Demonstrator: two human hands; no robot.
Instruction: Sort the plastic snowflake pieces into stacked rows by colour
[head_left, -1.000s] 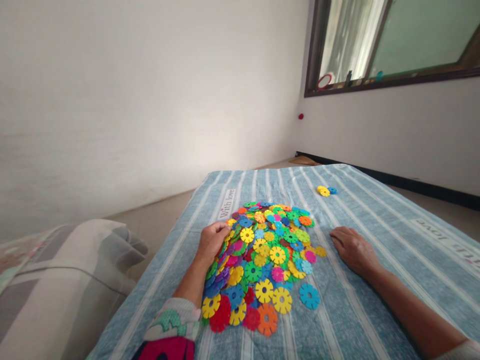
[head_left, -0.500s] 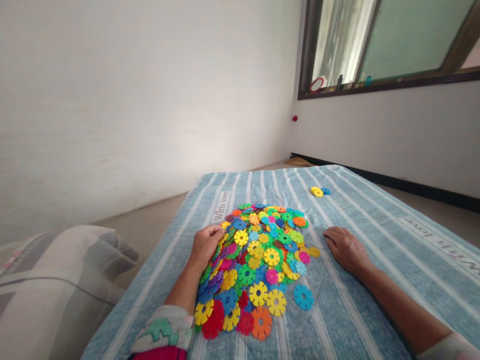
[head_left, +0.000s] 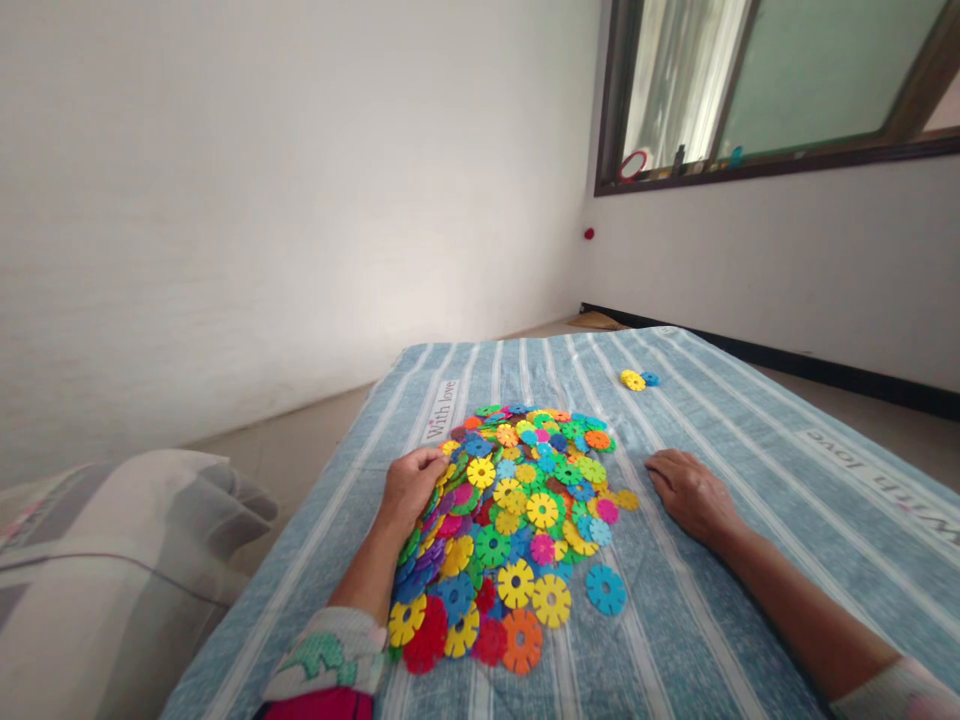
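A heaped pile of colourful notched plastic discs [head_left: 541, 510], flower-shaped with a hole in the middle, lies on the striped blue cloth [head_left: 607, 660]. At the pile's left edge rests my left hand [head_left: 411, 486], fingers curled together and thumb tip beside a yellow disc [head_left: 449, 450]. What it may hold is hidden behind the fingers. To the right of the pile, apart from it, my right hand [head_left: 688, 490] lies palm down on the cloth, holding nothing. A loose blue disc [head_left: 605, 590] sits at the pile's near right side.
Farther back on the cloth lie a yellow disc [head_left: 633, 380] and a blue disc [head_left: 651, 379]. A pale draped fabric [head_left: 142, 570] stands at the left. Beyond are a white wall [head_left: 300, 180] and a dark-framed window [head_left: 810, 90] with small items on its sill.
The view has shifted very slightly. Both hands and the discs stay where they were.
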